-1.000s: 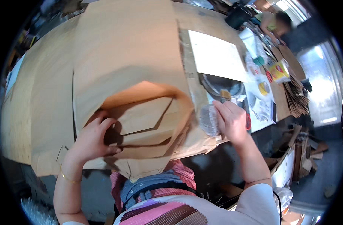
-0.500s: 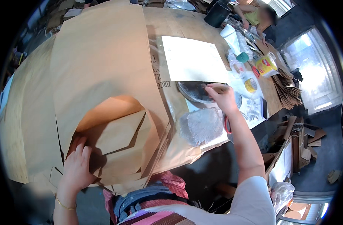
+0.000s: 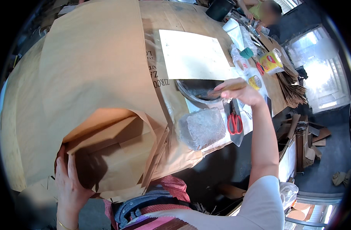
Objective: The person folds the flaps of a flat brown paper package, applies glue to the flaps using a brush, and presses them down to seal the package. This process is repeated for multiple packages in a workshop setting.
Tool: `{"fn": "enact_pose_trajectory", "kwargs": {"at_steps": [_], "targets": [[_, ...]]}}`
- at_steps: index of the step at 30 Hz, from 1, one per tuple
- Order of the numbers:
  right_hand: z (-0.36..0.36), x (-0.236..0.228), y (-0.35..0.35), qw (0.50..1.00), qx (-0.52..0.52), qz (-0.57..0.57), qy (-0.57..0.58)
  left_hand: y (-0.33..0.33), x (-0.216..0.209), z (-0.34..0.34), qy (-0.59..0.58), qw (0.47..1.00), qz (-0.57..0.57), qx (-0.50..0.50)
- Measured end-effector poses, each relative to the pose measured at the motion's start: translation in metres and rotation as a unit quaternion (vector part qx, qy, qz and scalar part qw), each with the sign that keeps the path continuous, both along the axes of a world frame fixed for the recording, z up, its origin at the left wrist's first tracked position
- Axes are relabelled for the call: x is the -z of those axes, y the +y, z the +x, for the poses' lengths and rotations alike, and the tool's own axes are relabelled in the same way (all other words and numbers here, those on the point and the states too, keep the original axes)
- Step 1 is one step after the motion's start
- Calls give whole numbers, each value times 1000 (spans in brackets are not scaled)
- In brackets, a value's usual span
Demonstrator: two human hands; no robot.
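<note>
A large brown paper bag (image 3: 87, 73) lies over the table in front of me, its near end spread into a wide opening with folded flaps. My left hand (image 3: 71, 178) grips the left rim of that opening, fingers reaching just inside. Over the right edge of a shallow round basin (image 3: 189, 94), my right hand (image 3: 240, 91) is closed around what looks like a brush (image 3: 237, 87) with a tan handle; its tip points into the basin. A white board (image 3: 194, 55) covers the basin's far part. More paper is stacked under the bag.
Beside the basin sits a plastic-wrapped block (image 3: 203, 128). Red-handled scissors (image 3: 234, 122) rest at the table's right edge. Farther off are a yellow packet (image 3: 271, 61), a green cap (image 3: 246, 53) and a black bucket (image 3: 219, 9). Another person (image 3: 265, 13) works at the far right.
My right hand has shifted right at the basin, and the brush now shows. The scissors have come into view. The bag's opening is wider, its inner flap lifted away by my left hand.
</note>
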State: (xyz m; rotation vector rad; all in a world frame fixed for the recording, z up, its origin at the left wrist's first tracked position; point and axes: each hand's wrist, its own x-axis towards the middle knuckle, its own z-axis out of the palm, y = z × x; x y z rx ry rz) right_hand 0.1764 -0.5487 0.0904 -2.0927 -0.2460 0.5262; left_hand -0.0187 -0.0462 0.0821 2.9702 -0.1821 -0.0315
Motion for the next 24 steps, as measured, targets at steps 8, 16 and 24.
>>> {"fn": "enact_pose_trajectory", "kwargs": {"at_steps": [8,16,24], "targets": [[7,25,-12,898,289,332,-25,-2,-5,14,123,986,-105,-37],[-148,-11,275,949,36,258,-178,35,6,28,80,960,-252,94],[-136,53,363,969,21,248,7,35,25,24,67,962,-255,76]]}}
